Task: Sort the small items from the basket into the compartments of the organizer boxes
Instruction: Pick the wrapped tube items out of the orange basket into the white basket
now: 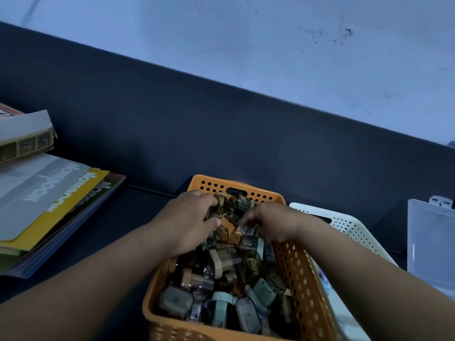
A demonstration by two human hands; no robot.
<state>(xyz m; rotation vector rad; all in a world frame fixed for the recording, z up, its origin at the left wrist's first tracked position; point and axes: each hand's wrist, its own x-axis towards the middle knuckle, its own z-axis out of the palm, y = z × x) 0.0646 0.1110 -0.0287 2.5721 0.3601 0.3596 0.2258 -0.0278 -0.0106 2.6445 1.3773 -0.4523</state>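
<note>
The left hand (pixel 194 217) curls round some small items (pixel 221 264) at the far end of the orange basket (pixel 298 274); the right hand (pixel 269 223) digs in beside it, its hold impossible to tell; the heaped pieces may snag and spill onto the counter (pixel 138 217), or drop on the reach to the clear organizer box (pixel 430 242) at right.

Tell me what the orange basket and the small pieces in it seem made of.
The orange basket looks like molded plastic, matte, given its rows of punched holes. The small pieces seem smoky translucent plastic, glossy; light shows through their shells.
</note>
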